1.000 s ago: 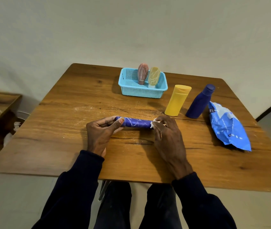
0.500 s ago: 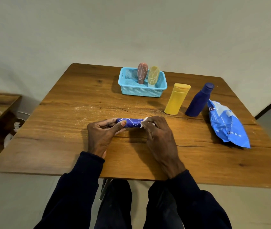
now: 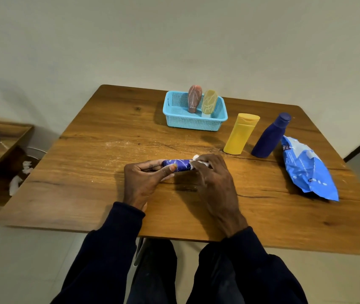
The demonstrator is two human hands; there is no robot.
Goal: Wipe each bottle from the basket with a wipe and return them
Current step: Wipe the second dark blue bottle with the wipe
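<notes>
Wiping is going on mid-table [image 3: 86,172]: the left hand [image 3: 143,181] is gripping one end of the blue patterned bottle [image 3: 178,165], lying sideways, while the right hand [image 3: 214,183] is pinching a wipe [image 3: 198,160] against its other end. At twelve o'clock the basket [image 3: 193,125] is holding a pink bottle [image 3: 194,98] and a patterned yellow bottle [image 3: 209,103]. At two o'clock a plain yellow bottle [image 3: 240,133] and a dark blue bottle [image 3: 270,137] are standing outside, so returns are likely remaining. Lettering on the wipe pack [image 3: 306,170] at three o'clock is showing too small to read.
</notes>
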